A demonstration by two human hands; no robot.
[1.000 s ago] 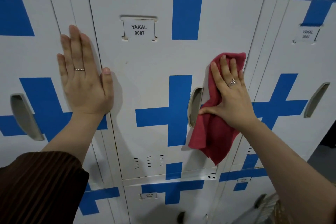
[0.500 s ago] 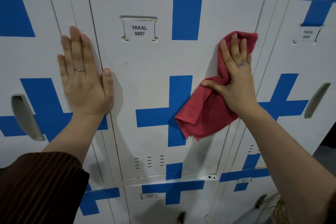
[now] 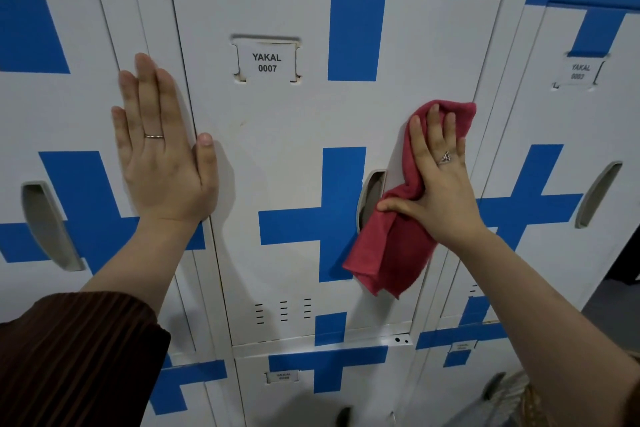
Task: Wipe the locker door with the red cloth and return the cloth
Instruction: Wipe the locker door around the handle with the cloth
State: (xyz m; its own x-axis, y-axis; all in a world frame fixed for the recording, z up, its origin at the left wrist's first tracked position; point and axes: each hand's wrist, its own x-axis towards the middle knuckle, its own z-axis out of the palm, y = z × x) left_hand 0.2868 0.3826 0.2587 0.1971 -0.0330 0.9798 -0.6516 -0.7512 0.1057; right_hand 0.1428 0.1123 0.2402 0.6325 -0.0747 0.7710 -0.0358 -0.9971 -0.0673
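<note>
The white locker door [image 3: 277, 135] with blue cross stripes carries a label reading YAKAL 0007 [image 3: 267, 62]. My right hand [image 3: 438, 177] presses the red cloth [image 3: 388, 246] flat against the door's right side, just beside the recessed handle [image 3: 370, 198]. The cloth hangs loose below my palm and partly covers the handle. My left hand [image 3: 162, 156] lies flat with fingers spread on the frame at the door's left edge, holding nothing.
Neighbouring lockers stand on both sides, each with a recessed handle: one on the left [image 3: 48, 225], one on the right [image 3: 597, 194]. A lower row of lockers [image 3: 311, 385] runs beneath. Dark floor shows at the far right.
My right hand with the cloth went up along the door's right side, then came back down toward the handle. My left hand stayed in place.
</note>
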